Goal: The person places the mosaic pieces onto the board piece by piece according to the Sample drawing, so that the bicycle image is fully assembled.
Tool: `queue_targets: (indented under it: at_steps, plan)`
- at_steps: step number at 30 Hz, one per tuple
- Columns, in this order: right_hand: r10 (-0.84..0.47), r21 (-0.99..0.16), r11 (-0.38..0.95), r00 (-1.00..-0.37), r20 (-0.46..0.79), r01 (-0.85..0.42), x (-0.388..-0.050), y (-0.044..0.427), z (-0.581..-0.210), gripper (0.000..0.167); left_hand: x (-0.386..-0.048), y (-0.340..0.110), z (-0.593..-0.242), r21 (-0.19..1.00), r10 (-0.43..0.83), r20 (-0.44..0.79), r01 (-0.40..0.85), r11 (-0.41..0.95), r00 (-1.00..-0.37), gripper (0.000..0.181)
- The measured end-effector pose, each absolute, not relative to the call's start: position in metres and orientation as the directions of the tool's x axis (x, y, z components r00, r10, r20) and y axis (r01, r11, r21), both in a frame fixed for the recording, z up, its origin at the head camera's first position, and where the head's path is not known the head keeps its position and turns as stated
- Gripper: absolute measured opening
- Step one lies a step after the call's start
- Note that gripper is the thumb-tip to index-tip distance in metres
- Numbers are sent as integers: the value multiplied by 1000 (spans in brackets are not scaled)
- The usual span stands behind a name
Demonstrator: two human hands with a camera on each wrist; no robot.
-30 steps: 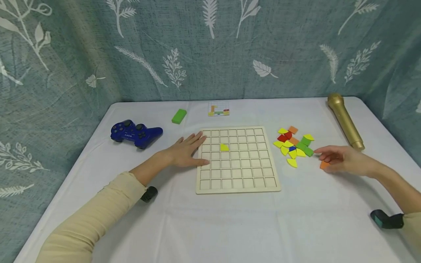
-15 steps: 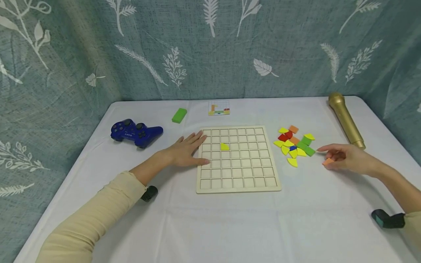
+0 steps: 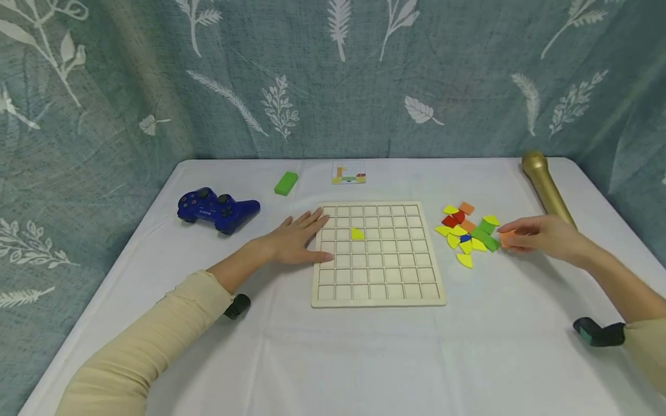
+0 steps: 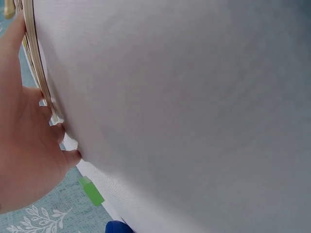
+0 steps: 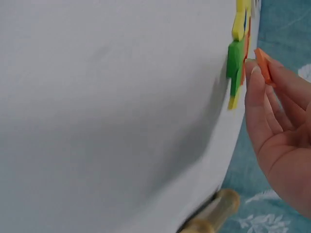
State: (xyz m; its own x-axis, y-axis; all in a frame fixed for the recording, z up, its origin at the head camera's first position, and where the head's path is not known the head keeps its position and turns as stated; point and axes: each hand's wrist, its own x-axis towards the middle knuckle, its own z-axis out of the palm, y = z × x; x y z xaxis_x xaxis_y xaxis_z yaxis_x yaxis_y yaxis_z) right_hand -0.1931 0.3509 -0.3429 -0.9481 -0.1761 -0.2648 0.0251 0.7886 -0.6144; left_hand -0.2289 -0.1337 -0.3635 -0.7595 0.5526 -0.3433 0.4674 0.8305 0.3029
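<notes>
In the head view, the left hand (image 3: 295,238) rests with spread fingers on the left edge of a pale wooden grid board (image 3: 385,293). One yellow piece (image 3: 357,233) lies in an upper-left cell of it. The right hand (image 3: 546,238) pinches an orange piece (image 3: 506,239) between thumb and fingers, just right of the green pieces (image 3: 484,237) in the loose pile. The right wrist view shows that orange piece (image 5: 263,66) raised off the cloth in the fingertips. In the left wrist view the left hand (image 4: 29,141) touches the board's edge (image 4: 35,53).
A blue game controller (image 3: 217,211) lies at the left, with a green block (image 3: 286,183) and a small patterned card (image 3: 349,173) along the back. Yellow, red, orange and blue pieces (image 3: 453,222) lie right of the board. Behind the right hand is a gold microphone-shaped object (image 3: 546,182).
The right hand has lifted the orange piece from the cloth and moved slightly left and back, closer to the green pieces. My left hand has stayed on the board's edge.
</notes>
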Motion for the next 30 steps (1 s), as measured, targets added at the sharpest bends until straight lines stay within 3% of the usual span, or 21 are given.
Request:
queue_targets:
  at_steps: [5,13,22,30]
  plan:
    - [-157,-673,729,-925,-345,128,-205,325,-342,53,-228,-133,-364,297,552,-346,470,831,-759,96]
    - [-229,-823,506,-879,-418,259,-219,287,-340,51,-230,-132,-363,287,552,-355,475,832,-754,95]
    - [-260,-818,528,-873,-413,229,-233,241,-335,40,-231,-132,-363,281,556,-355,481,830,-752,96]
    - [-331,-869,432,-854,-400,240,-244,203,-337,36,-233,-134,-364,276,556,-346,485,830,-756,96]
